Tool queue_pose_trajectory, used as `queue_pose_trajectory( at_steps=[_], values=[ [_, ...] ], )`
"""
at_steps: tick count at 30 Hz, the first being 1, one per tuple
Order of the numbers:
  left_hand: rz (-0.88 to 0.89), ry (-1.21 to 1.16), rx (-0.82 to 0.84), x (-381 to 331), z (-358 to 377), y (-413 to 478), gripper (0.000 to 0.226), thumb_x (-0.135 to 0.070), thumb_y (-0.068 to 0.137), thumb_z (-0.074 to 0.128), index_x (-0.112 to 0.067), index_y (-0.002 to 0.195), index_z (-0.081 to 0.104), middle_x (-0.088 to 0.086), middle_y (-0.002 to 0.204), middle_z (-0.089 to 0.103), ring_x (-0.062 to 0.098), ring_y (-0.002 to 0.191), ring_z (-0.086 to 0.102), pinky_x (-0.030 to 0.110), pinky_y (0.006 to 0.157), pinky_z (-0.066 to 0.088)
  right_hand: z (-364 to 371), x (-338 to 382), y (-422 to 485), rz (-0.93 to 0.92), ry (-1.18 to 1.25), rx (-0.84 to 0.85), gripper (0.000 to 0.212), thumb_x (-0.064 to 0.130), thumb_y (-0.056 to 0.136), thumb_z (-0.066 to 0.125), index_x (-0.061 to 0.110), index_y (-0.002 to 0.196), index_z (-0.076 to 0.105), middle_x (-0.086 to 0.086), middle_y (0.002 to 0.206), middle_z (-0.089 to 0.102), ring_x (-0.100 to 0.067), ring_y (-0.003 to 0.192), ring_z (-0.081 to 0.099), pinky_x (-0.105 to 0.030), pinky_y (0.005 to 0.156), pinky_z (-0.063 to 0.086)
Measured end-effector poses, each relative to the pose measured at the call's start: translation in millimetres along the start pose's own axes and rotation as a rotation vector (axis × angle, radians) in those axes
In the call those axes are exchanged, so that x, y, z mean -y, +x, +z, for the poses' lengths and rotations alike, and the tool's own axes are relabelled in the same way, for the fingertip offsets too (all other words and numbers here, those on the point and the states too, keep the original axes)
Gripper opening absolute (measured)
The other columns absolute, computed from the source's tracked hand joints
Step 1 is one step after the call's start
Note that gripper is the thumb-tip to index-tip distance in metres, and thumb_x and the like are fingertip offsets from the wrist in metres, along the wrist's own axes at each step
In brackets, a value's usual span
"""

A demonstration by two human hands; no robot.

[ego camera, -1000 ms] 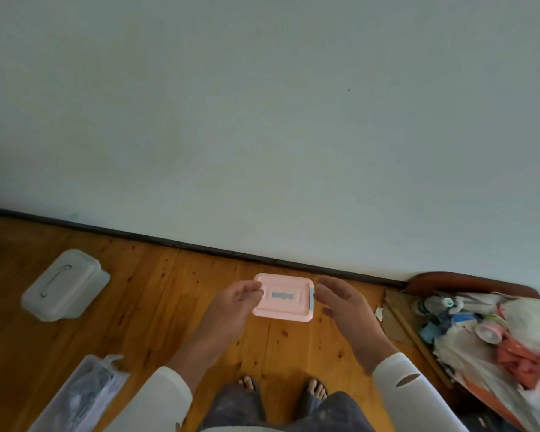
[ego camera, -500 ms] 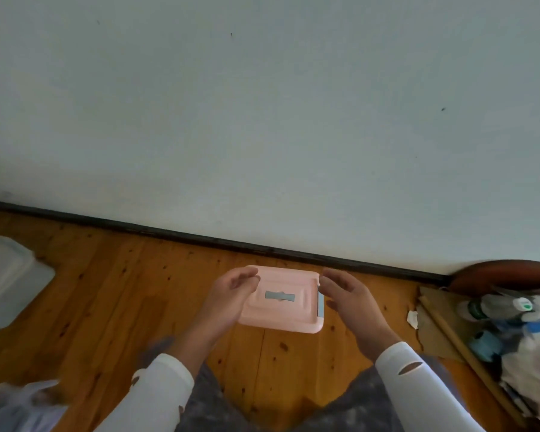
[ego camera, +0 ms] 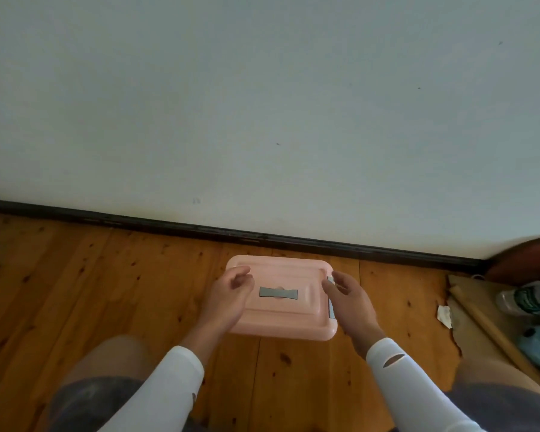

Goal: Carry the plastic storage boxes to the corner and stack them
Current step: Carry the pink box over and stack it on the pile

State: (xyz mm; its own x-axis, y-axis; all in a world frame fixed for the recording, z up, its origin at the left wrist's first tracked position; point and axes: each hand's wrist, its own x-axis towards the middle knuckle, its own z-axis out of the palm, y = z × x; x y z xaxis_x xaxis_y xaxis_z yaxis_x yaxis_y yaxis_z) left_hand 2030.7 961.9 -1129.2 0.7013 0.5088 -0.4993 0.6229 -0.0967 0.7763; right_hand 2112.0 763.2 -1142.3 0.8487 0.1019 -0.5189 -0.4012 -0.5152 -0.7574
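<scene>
Both left hand (ego camera: 228,299) and right hand (ego camera: 351,304) curl beside the pink box (ego camera: 282,318); each grip's hold cannot be told.

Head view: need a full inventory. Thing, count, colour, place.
pink storage box: 1, pink with grey handle, centre, near the baseboard
floor: 1, orange-brown wood planks, lower half
baseboard: 1, black, foot of the wall
wall: 1, pale grey, upper half
plastic bottle: 1, clear with green label, right edge
paper scrap: 1, white, floor at right
cardboard: 1, brown, torn, right
left hand: 1, box's left end, fingers curled, grip unclear
right hand: 1, box's right end, grip unclear
sleeves: 2, white, bottom
</scene>
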Motion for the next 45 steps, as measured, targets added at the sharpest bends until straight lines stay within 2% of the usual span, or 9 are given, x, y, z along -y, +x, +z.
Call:
queue_pose_trajectory(
  at_steps=[5,9,14,21,29,35,39,43,45],
  values=[
    [-0.037,0.057,-0.102,31,8,29,0.043,-0.028,0.097,0.055,-0.027,0.139,0.046,-0.001,0.138,0.05,0.019,0.121,0.05,0.036,0.089,0.052,19,-27,29,0.055,-0.091,-0.045,0.058,0.048,0.093,0.054,0.03,0.144,0.035,-0.001,0.148,0.042,-0.029,0.128,0.046,-0.054,0.099,0.045],
    [-0.08,0.064,-0.154,46,7,42,0.05,-0.028,0.095,0.059,-0.028,0.141,0.041,0.002,0.14,0.045,0.018,0.111,0.05,0.036,0.081,0.053,28,-37,40,0.098,-0.138,-0.012,0.069,0.049,0.093,0.052,0.026,0.15,0.021,-0.005,0.154,0.031,-0.034,0.136,0.037,-0.058,0.105,0.038],
    [-0.172,0.089,-0.131,60,10,58,0.066,-0.028,0.094,0.059,-0.032,0.151,0.026,0.004,0.152,0.035,0.031,0.13,0.045,0.047,0.091,0.049,34,-48,50,0.157,-0.137,0.011,0.077,0.047,0.093,0.054,0.026,0.153,0.01,-0.006,0.157,0.025,-0.037,0.138,0.033,-0.057,0.103,0.037],
    [-0.31,-0.096,-0.01,76,15,67,0.065,-0.029,0.094,0.059,-0.031,0.149,0.025,0.004,0.126,0.053,0.024,0.105,0.055,0.049,0.086,0.052,39,-60,57,0.236,-0.055,0.059,0.084,0.046,0.091,0.057,0.027,0.153,0.003,-0.008,0.156,0.027,-0.039,0.137,0.035,-0.058,0.102,0.039],
    [-0.325,-0.164,0.003,80,12,71,0.055,-0.029,0.096,0.056,-0.029,0.146,0.033,0.001,0.118,0.056,0.022,0.097,0.059,0.033,0.064,0.052,48,-61,55,0.217,-0.052,0.053,0.08,0.046,0.09,0.058,0.027,0.152,0.011,-0.006,0.146,0.039,-0.034,0.127,0.046,-0.053,0.095,0.046],
    [-0.325,-0.215,-0.026,79,5,63,0.054,-0.028,0.096,0.055,-0.029,0.146,0.034,0.002,0.121,0.055,0.017,0.093,0.058,0.03,0.059,0.049,46,-50,48,0.171,-0.08,0.032,0.079,0.046,0.091,0.058,0.028,0.152,0.012,-0.005,0.147,0.039,-0.034,0.127,0.046,-0.053,0.095,0.046],
    [-0.336,-0.251,-0.02,65,-6,49,0.053,-0.026,0.097,0.055,-0.028,0.146,0.034,0.004,0.124,0.055,0.022,0.099,0.059,0.034,0.065,0.052,40,-36,33,0.157,-0.078,0.031,0.076,0.042,0.092,0.057,0.026,0.152,0.014,-0.006,0.147,0.04,-0.034,0.127,0.046,-0.054,0.096,0.046],
    [-0.342,-0.275,-0.017,48,-19,32,0.055,-0.028,0.097,0.055,-0.03,0.147,0.032,0.006,0.128,0.055,0.027,0.107,0.059,0.048,0.086,0.055,32,-16,18,0.148,-0.054,0.046,0.073,0.038,0.093,0.058,0.025,0.151,0.017,-0.006,0.142,0.043,-0.032,0.122,0.049,-0.054,0.094,0.049],
    [-0.341,-0.287,-0.018,36,-28,21,0.054,-0.029,0.097,0.055,-0.03,0.146,0.033,0.006,0.127,0.055,0.027,0.106,0.059,0.047,0.085,0.055,26,-2,8,0.144,-0.065,0.06,0.072,0.039,0.093,0.058,0.026,0.151,0.016,-0.006,0.14,0.044,-0.031,0.12,0.051,-0.052,0.092,0.05]
  ],
)
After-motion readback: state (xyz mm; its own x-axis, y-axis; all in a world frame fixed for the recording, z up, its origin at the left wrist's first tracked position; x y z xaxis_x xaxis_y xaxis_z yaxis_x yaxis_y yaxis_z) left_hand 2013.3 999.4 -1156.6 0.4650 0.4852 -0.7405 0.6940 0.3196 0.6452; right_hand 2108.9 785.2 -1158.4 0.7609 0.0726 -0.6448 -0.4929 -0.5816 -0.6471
